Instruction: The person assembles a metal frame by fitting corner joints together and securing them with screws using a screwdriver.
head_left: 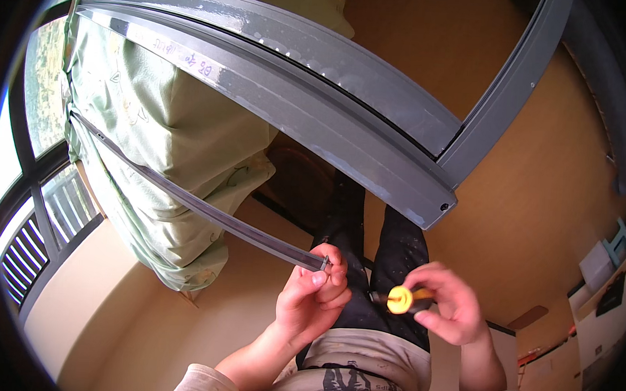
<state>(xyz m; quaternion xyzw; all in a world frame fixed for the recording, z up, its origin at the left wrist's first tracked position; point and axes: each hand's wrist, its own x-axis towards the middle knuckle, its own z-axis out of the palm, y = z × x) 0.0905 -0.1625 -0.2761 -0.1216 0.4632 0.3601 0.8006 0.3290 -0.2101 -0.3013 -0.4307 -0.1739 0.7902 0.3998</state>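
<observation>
My left hand (316, 295) grips the near end of a long thin grey metal strip (199, 207) that runs up and left across the view. My right hand (447, 305) holds a screwdriver with a yellow and black handle (401, 299), its tip pointing left toward my left hand. The two hands are close together above my dark trousers (366, 269). Above them a wide grey metal frame (318, 104) spans the view, its mitred corner (440, 195) just above my right hand.
A pale green patterned cloth (160, 138) covers a bulky piece of furniture on the left. A window with dark bars (36, 202) is at the far left. Orange-brown floor (531, 228) spreads to the right, with white furniture (606, 282) at the right edge.
</observation>
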